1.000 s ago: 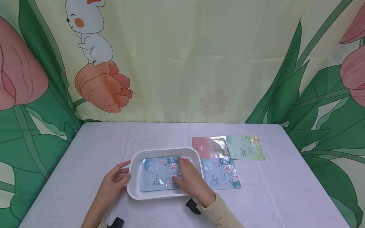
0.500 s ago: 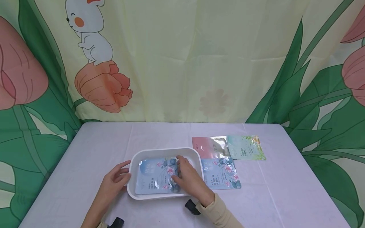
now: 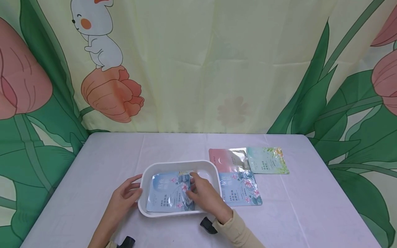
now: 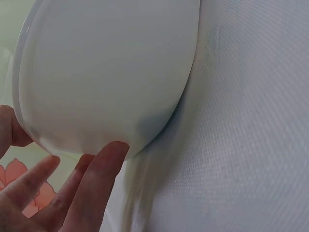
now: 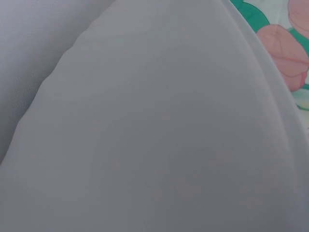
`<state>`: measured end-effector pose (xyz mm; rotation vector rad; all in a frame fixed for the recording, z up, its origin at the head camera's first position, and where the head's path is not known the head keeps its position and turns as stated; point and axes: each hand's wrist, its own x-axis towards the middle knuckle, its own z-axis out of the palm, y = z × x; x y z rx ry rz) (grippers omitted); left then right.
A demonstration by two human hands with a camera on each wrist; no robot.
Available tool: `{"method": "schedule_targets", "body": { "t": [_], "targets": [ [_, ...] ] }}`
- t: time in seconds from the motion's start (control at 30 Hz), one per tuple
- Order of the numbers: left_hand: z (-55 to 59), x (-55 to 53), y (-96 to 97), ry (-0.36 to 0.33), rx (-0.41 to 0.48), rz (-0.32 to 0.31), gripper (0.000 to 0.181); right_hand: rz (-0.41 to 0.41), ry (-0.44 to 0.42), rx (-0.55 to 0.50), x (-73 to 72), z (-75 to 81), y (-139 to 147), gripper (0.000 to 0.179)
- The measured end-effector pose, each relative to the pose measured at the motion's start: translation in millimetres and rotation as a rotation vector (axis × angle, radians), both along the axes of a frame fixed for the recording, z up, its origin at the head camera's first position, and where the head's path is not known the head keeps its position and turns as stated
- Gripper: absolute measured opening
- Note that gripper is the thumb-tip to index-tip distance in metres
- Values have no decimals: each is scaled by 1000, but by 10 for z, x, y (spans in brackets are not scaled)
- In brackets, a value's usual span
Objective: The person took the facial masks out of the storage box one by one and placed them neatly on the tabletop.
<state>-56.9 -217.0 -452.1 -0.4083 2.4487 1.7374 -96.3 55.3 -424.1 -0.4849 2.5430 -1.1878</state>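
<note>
A blue face mask sachet (image 3: 169, 191) with pink flowers lies in the white tray (image 3: 145, 206) in the head view. My right hand (image 3: 206, 194) reaches over the tray's right side and pinches the sachet's right edge. Part of another, greenish sachet (image 3: 185, 172) peeks out beneath its far edge. My left hand (image 3: 125, 193) rests its fingers against the tray's left end. In the left wrist view, those fingers (image 4: 104, 169) touch the outer wall of the tray (image 4: 106, 72). The right wrist view is filled by the tray's outer wall (image 5: 159, 121); no hand shows there.
Right of the tray, on the white tablecloth (image 3: 297, 213), lie a second blue flowered sachet (image 3: 240, 189), a pink and silver sachet (image 3: 229, 160) and a pale green sachet (image 3: 267, 160). A printed curtain (image 3: 211, 69) hangs behind the table.
The blue sachet in the tray has shifted left and slightly toward me, uncovering some of the greenish one. My right hand has moved slightly left with it. My left hand stays put.
</note>
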Motion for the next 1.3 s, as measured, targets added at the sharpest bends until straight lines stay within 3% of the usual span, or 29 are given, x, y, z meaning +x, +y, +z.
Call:
{"method": "schedule_targets", "body": {
  "t": [0.17,0.53,1.03,1.3],
  "targets": [
    [17,9,0,0,-5,-4,52,36,-11,11,-10,8,-12,48],
    [10,-7,-4,-3,9,-2,52,49,-23,-36,-7,9,-7,46],
    [17,1,-3,4,-1,-2,52,32,110,-148,-28,63,48,44],
    [8,-4,-12,5,5,-2,54,31,135,-177,-14,140,119,43]
  ]
}}
